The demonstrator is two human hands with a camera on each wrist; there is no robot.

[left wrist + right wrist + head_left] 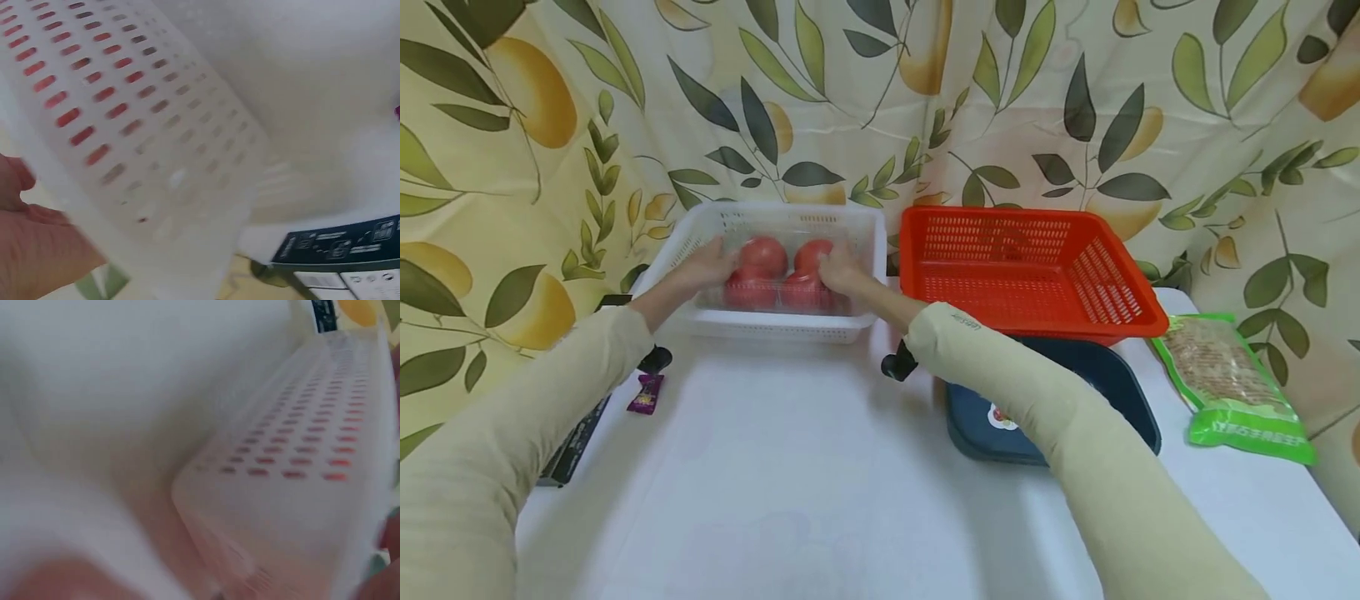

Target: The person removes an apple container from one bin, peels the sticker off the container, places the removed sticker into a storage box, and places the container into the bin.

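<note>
Several round red fruits (pixel 763 257), looking like tomatoes in a clear plastic pack, lie in the white slotted basket (pixel 775 329) at the back of the table. My left hand (pixel 706 265) reaches in over the left side and grips the pack's left edge. On the other side my right hand (pixel 841 268) holds the pack by its right edge, thumb and fingers close to the fruit. The left wrist view shows the basket's wall (pixel 181 187), red showing through its slots, and part of the left hand (pixel 37 244) beyond the rim. Fingertips are largely hidden there.
Right of the white basket stands a red basket (pixel 1037 292). A dark blue tray (pixel 1120 400) lies in front, partly under my right sleeve. A green-edged bag (pixel 1232 375) is at far right. On the left are a purple wrapped sweet (pixel 646 393) and a black box (pixel 576 442).
</note>
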